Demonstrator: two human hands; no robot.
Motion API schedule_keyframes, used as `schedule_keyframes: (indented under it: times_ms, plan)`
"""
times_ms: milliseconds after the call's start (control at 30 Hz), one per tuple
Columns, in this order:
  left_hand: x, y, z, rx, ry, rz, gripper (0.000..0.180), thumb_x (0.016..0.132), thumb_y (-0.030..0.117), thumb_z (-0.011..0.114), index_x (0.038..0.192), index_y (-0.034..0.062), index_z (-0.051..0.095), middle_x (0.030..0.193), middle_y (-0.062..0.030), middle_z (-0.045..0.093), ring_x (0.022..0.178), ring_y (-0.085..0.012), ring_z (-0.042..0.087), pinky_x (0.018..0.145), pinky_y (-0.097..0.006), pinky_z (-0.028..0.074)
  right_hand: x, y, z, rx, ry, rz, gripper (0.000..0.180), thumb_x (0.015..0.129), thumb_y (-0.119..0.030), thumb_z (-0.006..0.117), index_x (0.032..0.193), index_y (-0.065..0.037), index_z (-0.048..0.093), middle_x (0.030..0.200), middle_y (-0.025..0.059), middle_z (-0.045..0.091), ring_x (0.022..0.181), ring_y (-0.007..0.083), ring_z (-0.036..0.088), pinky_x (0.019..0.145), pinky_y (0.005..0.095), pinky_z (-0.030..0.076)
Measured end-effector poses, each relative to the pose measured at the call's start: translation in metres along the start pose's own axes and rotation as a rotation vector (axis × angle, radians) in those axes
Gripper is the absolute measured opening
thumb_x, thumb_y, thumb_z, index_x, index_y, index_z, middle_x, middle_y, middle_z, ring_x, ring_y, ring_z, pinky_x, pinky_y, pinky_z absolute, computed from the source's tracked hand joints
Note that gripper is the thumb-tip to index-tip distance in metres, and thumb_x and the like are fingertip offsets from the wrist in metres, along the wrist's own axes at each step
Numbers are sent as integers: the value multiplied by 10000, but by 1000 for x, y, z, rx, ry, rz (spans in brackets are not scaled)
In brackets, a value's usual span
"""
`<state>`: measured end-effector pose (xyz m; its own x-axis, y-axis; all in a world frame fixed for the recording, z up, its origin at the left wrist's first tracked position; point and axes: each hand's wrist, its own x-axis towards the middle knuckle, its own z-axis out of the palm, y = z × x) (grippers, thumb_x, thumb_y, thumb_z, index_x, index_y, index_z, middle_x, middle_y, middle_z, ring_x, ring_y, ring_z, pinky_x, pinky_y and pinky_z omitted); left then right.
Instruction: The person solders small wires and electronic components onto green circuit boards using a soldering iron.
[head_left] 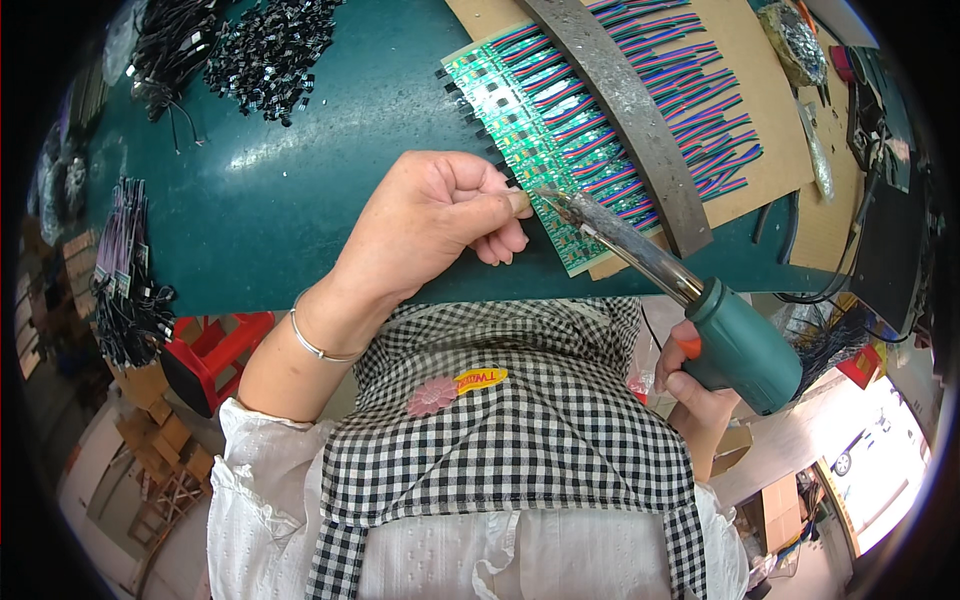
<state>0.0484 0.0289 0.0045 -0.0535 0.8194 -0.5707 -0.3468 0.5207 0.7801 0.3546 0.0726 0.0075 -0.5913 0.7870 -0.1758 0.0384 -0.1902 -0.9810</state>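
Dark green worktable (300,200), red stool (215,350) beneath

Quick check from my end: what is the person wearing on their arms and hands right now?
Both hands are bare, no gloves. The left hand has a thin silver bangle on its wrist, and a white textured sleeve with a frilled edge is pushed up the forearm. The right hand shows no jewellery; its sleeve is mostly hidden behind the black-and-white checked apron.

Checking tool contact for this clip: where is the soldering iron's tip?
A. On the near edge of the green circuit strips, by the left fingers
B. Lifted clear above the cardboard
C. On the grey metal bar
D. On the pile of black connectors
A: the soldering iron, held in the right hand, has its tip at the near edge of the green strips, beside the left hand fingers.
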Motion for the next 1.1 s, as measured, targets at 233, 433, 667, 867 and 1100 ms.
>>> schedule_keyframes:
  times_ms: [233,433,667,867,1100]
  plan:
    - [-1,-1,2,-7,26,15,140,878,89,580,800,-19,623,672,-74,640,561,-106,590,548,-223,497,2,4,-3,-60,-47,-28,522,680,-165,789,1030,93,501,559,98,516,446,172,506,429,248,397]
    - [-2,-1,2,-18,39,7,139,876,82,578,794,-21,620,671,-77,640,560,-105,589,550,-223,498,-1,5,-6,-77,-74,-29,516,690,-160,781,1029,91,483,559,97,513,437,172,495,422,250,401]
    - [-3,-1,2,-27,31,6,136,875,82,581,793,-19,620,670,-77,640,557,-104,588,548,-223,496,1,-6,5,168,47,10,587,677,-147,781,1110,106,476,564,73,494,431,161,482,397,248,397]
    - [-2,-2,2,-20,42,2,135,875,82,580,793,-18,620,671,-76,640,556,-103,588,543,-220,493,-1,-1,-1,101,16,26,619,667,-146,788,1138,110,478,578,71,499,428,160,479,396,246,400]
    - [1,1,4,-21,29,10,134,873,79,581,791,-20,616,679,-80,641,555,-106,586,540,-219,489,11,-10,-3,194,25,-97,612,691,-121,757,1160,117,442,578,68,490,421,148,469,371,232,401]
